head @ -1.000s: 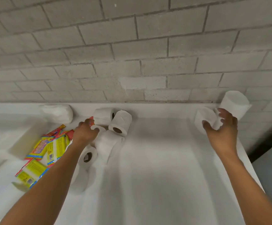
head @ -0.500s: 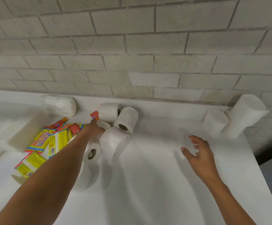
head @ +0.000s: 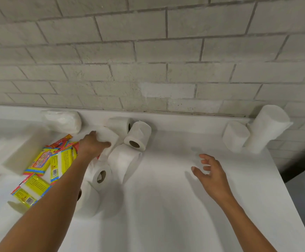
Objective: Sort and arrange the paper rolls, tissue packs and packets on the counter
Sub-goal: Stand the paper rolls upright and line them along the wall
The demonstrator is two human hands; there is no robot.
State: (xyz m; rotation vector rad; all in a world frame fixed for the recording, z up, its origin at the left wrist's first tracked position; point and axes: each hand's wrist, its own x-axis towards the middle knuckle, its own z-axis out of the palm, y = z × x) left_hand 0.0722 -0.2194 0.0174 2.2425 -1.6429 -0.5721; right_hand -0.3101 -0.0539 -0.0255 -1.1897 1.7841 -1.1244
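- We are closing our left hand [head: 93, 144] around one paper roll [head: 108, 138] in the jumbled pile, beside the packets [head: 38, 164].
- Our right hand [head: 210, 171] is hovering empty, fingers spread, near the upright rolls [head: 236, 136].
- We are probably best lifting straight up, sparing neighbours.

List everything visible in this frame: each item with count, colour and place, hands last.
Paper rolls, pile: about six, white, centre-left of counter, lying on their sides.
Paper rolls, pair: two, white, upright at far right by the wall.
Tissue pack: one, white, clear wrap, far left by the wall.
Packets: several, yellow with red edges, heaped at left.
Counter: one, white.
Wall: grey brick, behind.
Left hand: grips a roll in the pile.
Right hand: holds nothing, fingers loosely spread, above the counter.
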